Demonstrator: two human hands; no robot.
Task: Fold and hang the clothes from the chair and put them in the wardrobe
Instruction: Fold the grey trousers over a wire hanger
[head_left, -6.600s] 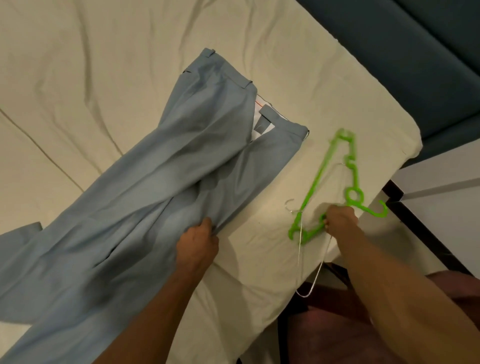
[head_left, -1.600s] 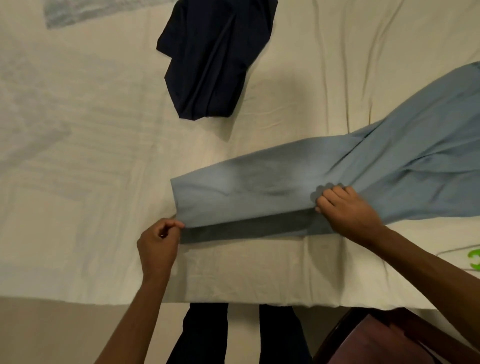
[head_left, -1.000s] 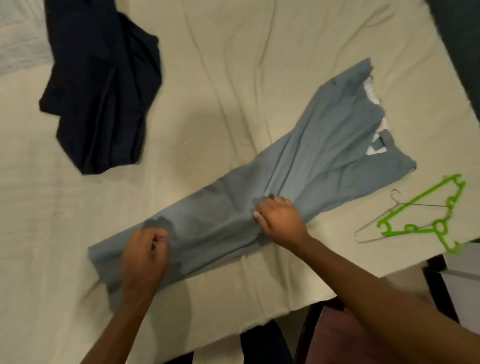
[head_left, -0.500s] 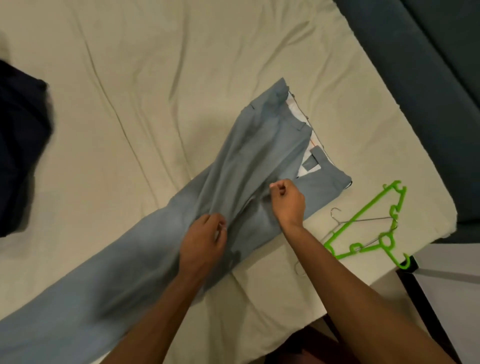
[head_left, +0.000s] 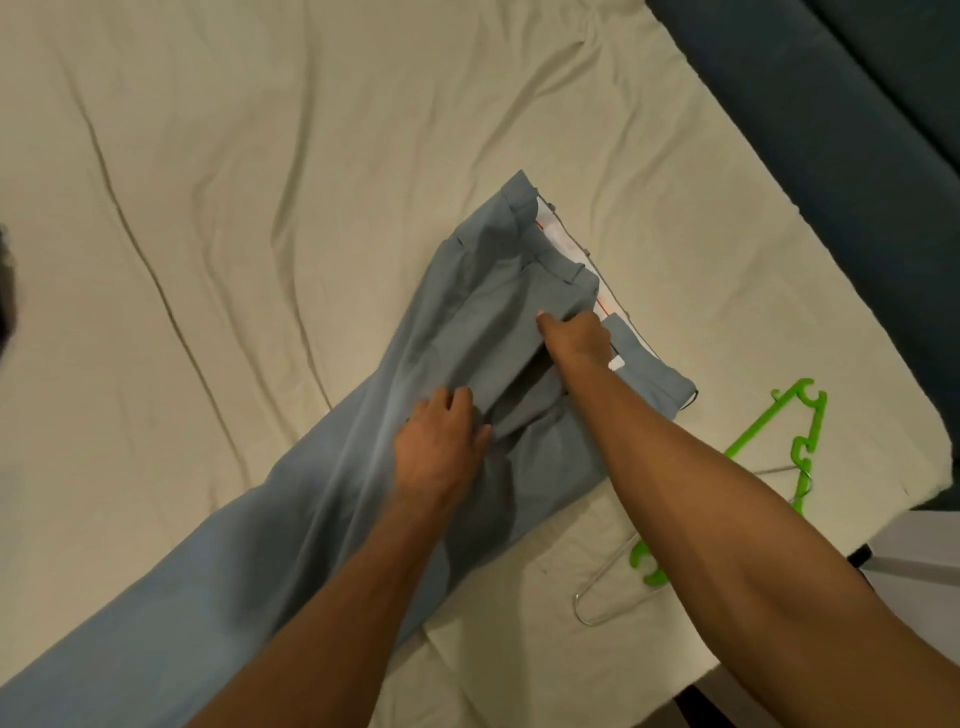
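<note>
A: What is the work surface?

B: One bed, covered by a cream sheet (head_left: 322, 171) of matte woven cloth, creased in several long ridges.

A: And the garment?

B: One pair of trousers (head_left: 332, 493), grey-blue and smooth, with a faint sheen. They lie diagonally on the sheet, waistband at upper right, legs running off the lower left edge. The white waistband lining shows, with a thin red line along it.

A: Hands?

B: Two. The left hand (head_left: 439, 454) lies on the mid-thigh area, fingers curled into a raised fold of the cloth, gripping it. The right hand (head_left: 574, 338) is near the waistband, fingers bent around the fly edge, pinching fabric (the fingertips themselves are hidden under the cloth).

A: Hangers?

B: Two, both on the sheet to the right of the trousers and partly hidden by the right forearm. One is a green hanger (head_left: 800, 441), moulded plastic, triangular, with notched hooks. The other is a wire hanger (head_left: 605, 597), thin bare metal with a rounded corner. They overlap.

A: Anything else?

B: A dark teal upholstered surface (head_left: 831, 104) borders the bed at upper right.

A: Change against half a second ago?

B: The right hand has shifted up the trousers, from the crotch towards the waistband. The left hand holds about the same area. The dark garment seen at the left edge then is now only a blurred sliver.
</note>
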